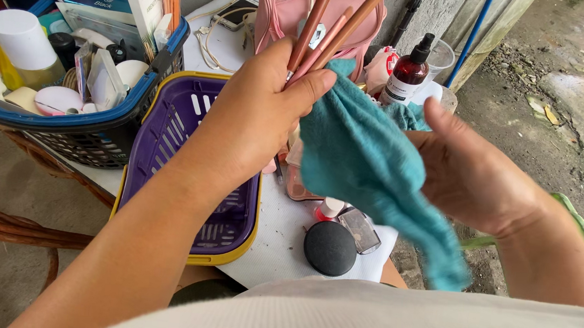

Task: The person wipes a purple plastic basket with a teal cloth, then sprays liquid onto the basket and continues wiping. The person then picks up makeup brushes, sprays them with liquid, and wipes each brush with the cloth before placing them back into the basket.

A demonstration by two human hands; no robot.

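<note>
My left hand (257, 116) grips a bunch of slim copper-pink brush handles (331, 21) that point up and to the right. A teal cloth (368, 163) hangs between my hands, its top edge touching my left fingertips. My right hand (475, 178) holds the cloth from the right side, thumb raised. Both hands hover above a white table (275, 239). What lies at the lower ends of the handles is hidden by my left hand and the cloth.
A purple basket with a yellow rim (169, 133) stands under my left forearm. A blue basket (67, 108) full of cosmetics sits at far left. Behind are a pink bag (283, 14), a brown pump bottle (407, 72), a black round compact (330, 248), and small bottles.
</note>
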